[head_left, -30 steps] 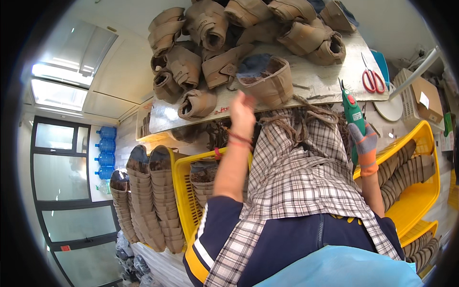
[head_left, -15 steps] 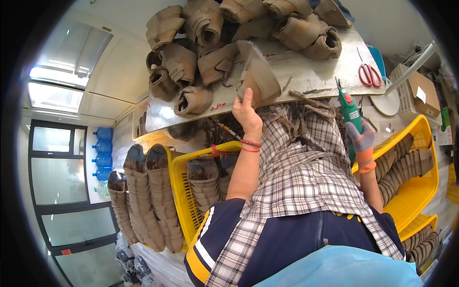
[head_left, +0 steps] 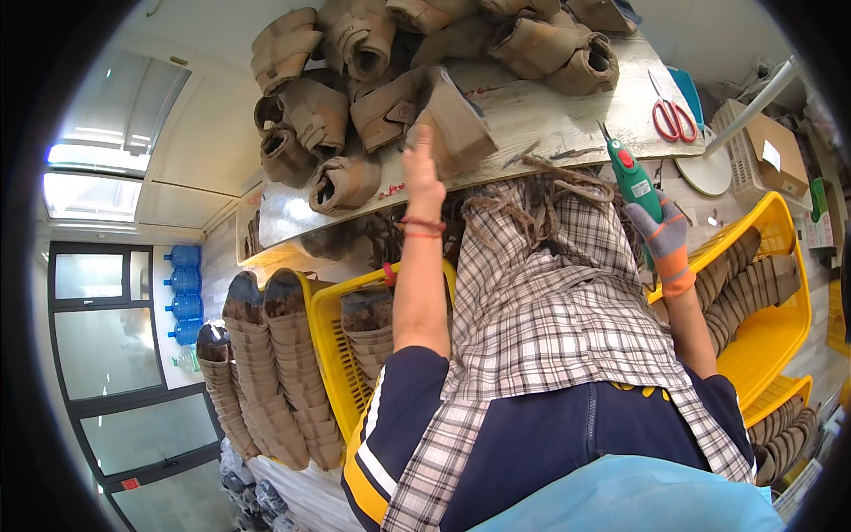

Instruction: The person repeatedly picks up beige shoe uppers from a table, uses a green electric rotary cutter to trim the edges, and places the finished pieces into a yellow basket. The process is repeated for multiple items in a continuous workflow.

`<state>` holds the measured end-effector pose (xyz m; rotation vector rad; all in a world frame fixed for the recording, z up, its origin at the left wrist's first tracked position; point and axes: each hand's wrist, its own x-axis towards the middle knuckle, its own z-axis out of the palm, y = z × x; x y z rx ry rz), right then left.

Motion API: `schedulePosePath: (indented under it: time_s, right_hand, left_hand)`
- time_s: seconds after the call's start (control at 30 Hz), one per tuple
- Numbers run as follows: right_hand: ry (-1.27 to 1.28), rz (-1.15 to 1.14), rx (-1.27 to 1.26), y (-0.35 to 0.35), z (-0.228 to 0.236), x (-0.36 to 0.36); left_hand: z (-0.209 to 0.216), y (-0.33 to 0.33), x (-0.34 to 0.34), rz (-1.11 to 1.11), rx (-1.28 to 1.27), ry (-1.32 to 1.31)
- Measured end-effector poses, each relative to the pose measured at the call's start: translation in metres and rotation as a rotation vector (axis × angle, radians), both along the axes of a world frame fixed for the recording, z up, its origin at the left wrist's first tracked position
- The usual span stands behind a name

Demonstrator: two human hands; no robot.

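A folded brown shoe upper stands at the near edge of the worktable, against a heap of similar uppers. My bare left hand, with red bands at its wrist, has its fingers stretched out at the left side of that upper; its far fingers are partly hidden. In a grey and orange glove, my right hand is wrapped around a green hand tool with a red button and a slim pointed tip. The tool is upright, tip toward the table edge. Brown strips lie loose over my checked apron.
Red-handled scissors lie at the table's right. Yellow crates with stacked uppers stand on my left, and another yellow crate stands on my right. Tall stacks of uppers rise at far left, before blue water bottles.
My left hand has moved left and farther onto the table, its grip on the upper loosened. The upper now sits nearer the heap. My right hand still holds the green tool.
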<state>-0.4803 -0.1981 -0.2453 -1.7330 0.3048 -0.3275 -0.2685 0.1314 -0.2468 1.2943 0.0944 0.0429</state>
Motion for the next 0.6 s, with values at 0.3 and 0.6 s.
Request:
schedulePosePath:
  time_s: [0.3,0.6]
  right_hand:
    - [-0.394,0.054,-0.688,0.013,0.027,0.021]
    - [-0.533,0.073,-0.947,0.006,0.039,0.024]
  left_hand:
    - [0.082,0.05,-0.027,-0.497,-0.976,0.218]
    - [0.057,0.062,-0.016,-0.445,-1.039,0.442]
